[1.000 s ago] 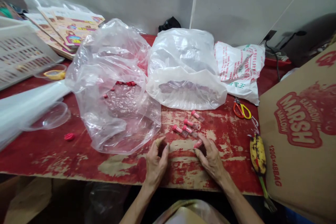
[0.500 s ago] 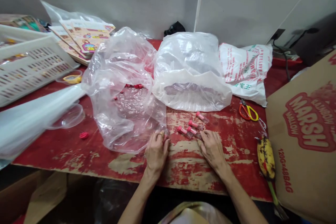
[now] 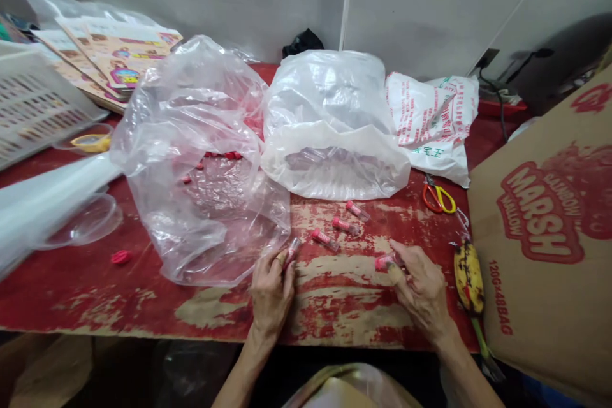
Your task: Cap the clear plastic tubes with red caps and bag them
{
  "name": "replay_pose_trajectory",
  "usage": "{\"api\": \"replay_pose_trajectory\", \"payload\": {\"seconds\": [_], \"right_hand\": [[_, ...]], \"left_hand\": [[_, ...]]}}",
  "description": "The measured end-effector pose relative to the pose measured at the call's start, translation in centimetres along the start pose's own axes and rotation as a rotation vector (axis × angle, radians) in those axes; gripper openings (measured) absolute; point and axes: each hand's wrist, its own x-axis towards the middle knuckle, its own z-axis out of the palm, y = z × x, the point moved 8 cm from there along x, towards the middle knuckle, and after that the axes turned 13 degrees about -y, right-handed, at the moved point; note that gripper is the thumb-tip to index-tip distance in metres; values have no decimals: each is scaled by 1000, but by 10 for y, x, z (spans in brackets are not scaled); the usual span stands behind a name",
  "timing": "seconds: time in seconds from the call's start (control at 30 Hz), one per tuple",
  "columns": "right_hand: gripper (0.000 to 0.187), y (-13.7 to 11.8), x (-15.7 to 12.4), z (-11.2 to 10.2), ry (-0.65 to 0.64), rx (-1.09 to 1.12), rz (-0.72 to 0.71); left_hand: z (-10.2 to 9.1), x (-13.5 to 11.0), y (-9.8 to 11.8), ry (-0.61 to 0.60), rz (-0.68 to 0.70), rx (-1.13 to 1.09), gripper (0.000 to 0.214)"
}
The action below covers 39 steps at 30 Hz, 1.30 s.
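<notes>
Head view — the left hand [image 3: 271, 293] pinches a pink-capped vial [image 3: 292, 251], the right hand [image 3: 421, 290] a second vial [image 3: 385, 261] — three more vials [image 3: 345, 225] lie untouched on the red table [image 3: 95, 306].

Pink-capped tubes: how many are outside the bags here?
5. One tube is in the left hand, another tube in the right hand; the far tube, middle tube and near tube lie on the red table. More may hide inside the white plastic bag.

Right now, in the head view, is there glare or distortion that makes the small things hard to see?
Head view: soft, even light; glare on the clear plastic bag; wide-angle stretching at the cardboard box; the small tubes look sharp.
</notes>
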Motion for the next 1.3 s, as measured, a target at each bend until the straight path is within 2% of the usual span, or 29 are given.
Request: {"api": "replay_pose_trajectory", "payload": {"seconds": [0.1,0.17,0.3,0.4,0.53,0.63,0.77,0.87,0.97,1.1,1.23,1.3], "right_hand": [[35,-2,-2,21,-53,-99,-118],[35,0,-4,34,-61,-128,-148],[36,5,-8,37,36,-142,-143],[34,4,-9,45,-26,-125,-164],[35,9,-13,47,51,-142,-106],[34,9,-13,57,-17,-157,-89],[36,9,-14,56,25,-168,-59],[37,7,-13,60,-38,-166,-68],[41,9,-13,54,27,-145,-39],[42,7,-12,59,-58,-134,-49],[46,7,-14,51,15,-112,-35],[44,6,-14,54,-26,-137,-52]], "left_hand": [[0,0,-1,5,4,-6,24],[0,-1,-1,8,15,-11,23],[0,-2,-2,7,7,-24,23],[0,-2,-3,21,-8,-33,25],[-3,-3,-4,49,-24,-61,27],[-3,-3,-5,54,-32,-73,27],[-4,-2,-3,65,-10,-65,27],[-5,-2,-3,82,-17,-66,27],[-6,-2,-4,81,-34,-80,26],[-7,-2,-7,79,-68,-111,26],[-6,-3,-9,73,-74,-123,27],[-5,-3,-9,72,-72,-113,27]]}}
